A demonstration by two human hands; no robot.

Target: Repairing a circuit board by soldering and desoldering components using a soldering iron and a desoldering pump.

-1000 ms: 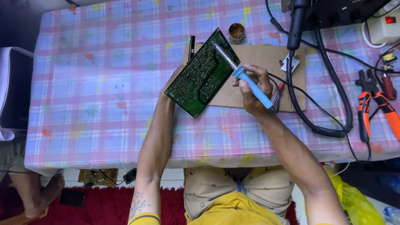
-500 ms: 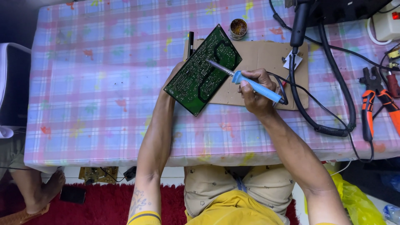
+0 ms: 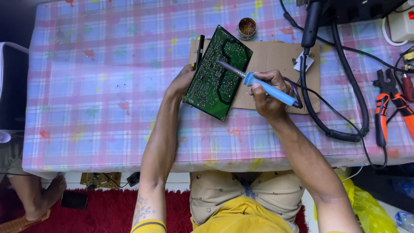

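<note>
Two hands are at work in the head view, the only one I have. My left hand (image 3: 183, 82) clasps the left edge of the green circuit board (image 3: 217, 73), holding it tilted over the cardboard sheet (image 3: 276, 56) on the checked tablecloth (image 3: 95, 77). My right hand (image 3: 267, 95) is closed around the blue-handled soldering iron (image 3: 269, 88). Compared with half a second ago, the tip has settled onto the middle of the board and the board sits more upright in the frame, so I judge the joint is being heated now. A small tin (image 3: 246, 28) stands just beyond the board; orange-handled pliers (image 3: 388, 105) lie well to the right.
</note>
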